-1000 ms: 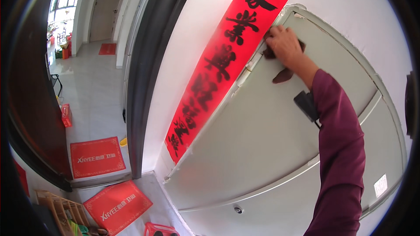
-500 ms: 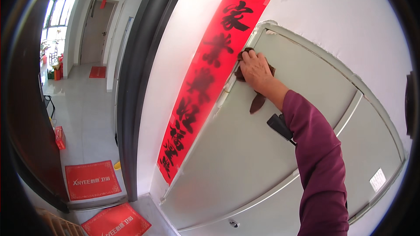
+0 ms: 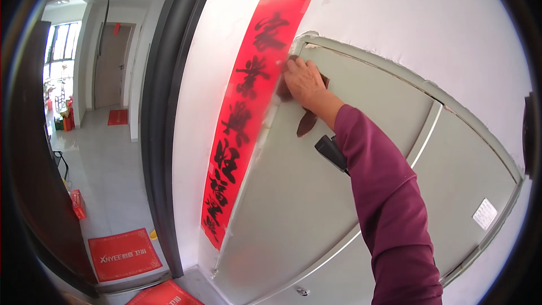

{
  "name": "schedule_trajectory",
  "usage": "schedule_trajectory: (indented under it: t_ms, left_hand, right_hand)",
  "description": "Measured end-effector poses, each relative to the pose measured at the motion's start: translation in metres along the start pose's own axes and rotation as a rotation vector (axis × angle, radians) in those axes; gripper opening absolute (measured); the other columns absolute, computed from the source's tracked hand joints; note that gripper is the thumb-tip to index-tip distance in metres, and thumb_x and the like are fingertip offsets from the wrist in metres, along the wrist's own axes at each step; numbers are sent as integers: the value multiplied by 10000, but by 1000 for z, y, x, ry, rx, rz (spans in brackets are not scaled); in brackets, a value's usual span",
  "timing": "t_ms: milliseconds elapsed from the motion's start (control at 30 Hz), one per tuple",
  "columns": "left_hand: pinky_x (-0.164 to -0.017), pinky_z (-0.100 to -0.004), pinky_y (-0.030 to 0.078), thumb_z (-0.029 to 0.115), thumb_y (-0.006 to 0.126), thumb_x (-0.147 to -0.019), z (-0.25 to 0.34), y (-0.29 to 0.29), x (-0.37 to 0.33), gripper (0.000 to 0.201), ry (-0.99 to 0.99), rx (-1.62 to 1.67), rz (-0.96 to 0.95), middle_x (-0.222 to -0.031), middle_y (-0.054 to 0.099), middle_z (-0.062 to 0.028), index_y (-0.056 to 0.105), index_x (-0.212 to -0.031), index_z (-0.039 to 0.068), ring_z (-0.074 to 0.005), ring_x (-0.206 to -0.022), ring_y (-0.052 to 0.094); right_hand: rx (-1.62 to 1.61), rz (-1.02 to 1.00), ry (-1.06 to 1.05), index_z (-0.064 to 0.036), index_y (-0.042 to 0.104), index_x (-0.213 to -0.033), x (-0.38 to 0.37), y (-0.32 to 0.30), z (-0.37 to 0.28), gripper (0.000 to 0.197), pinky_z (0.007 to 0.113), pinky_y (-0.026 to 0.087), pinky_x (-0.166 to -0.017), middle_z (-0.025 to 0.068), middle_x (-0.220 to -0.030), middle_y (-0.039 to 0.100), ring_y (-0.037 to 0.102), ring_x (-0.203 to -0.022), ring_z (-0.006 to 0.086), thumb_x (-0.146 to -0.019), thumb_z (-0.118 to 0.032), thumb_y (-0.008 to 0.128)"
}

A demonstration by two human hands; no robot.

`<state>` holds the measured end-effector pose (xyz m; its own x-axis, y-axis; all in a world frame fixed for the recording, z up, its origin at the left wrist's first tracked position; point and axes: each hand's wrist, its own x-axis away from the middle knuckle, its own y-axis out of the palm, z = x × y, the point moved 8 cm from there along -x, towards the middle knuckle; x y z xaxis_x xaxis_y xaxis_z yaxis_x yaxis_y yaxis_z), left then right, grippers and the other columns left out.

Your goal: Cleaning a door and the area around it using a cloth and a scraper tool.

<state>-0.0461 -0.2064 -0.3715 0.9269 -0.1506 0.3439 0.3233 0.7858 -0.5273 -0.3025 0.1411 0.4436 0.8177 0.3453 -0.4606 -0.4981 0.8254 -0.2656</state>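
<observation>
My right hand (image 3: 305,83) is closed on a brown cloth (image 3: 307,123), fingers bunched over it. It presses the cloth against the left border of a pale grey-green metal panel door (image 3: 293,186), a little below the upper left corner. One end of the cloth hangs loose under the wrist. Beside the cloth, a long red paper banner (image 3: 226,118) with black brush writing runs down the white wall. A small black device (image 3: 331,153) sits by my purple-sleeved forearm. My left hand is out of view.
At the left, a dark door frame (image 3: 164,79) surrounds an open doorway to a tiled hall. Red mats (image 3: 124,254) lie at the threshold and further in. A red box (image 3: 78,204) stands by the dark door. A white label (image 3: 484,213) is stuck on the panel's right part.
The view has shifted, bringing more of the door frame in. My right hand and the cloth have slid slightly up the panel's left border toward its corner.
</observation>
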Motion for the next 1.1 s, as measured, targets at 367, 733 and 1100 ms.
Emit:
schedule_trajectory:
  t_ms: [367, 733, 1100]
  left_hand:
    - [-483, -343, 444, 207, 573, -733, 38, 7, -20, 155, 82, 5, -135, -620, 534, -88, 565, -760, 55, -184, -520, 527]
    - [-444, -342, 433, 178, 565, -736, 148, 55, -56, 137, 263, -22, -382, -563, 517, -85, 560, -712, 44, -184, -471, 516]
    - [-405, -341, 422, 149, 557, -738, 159, 73, -55, 139, 283, -90, -503, -507, 500, -83, 556, -664, 32, -184, -421, 505]
  right_hand:
    - [52, 109, 104, -63, 558, -973, 99, -86, 99, 266, 326, 357, -802, 51, -990, 493, 444, -960, 209, -714, -69, 502]
    - [255, -87, 220, -69, 578, -855, 183, -132, 127, 171, 328, 393, -736, 75, -913, 543, 474, -916, 228, -689, -104, 560]
    - [122, 63, 370, -48, 520, -1065, 308, -206, 173, 570, 387, 383, -861, 131, -1091, 505, 467, -988, 315, -516, 98, 565]
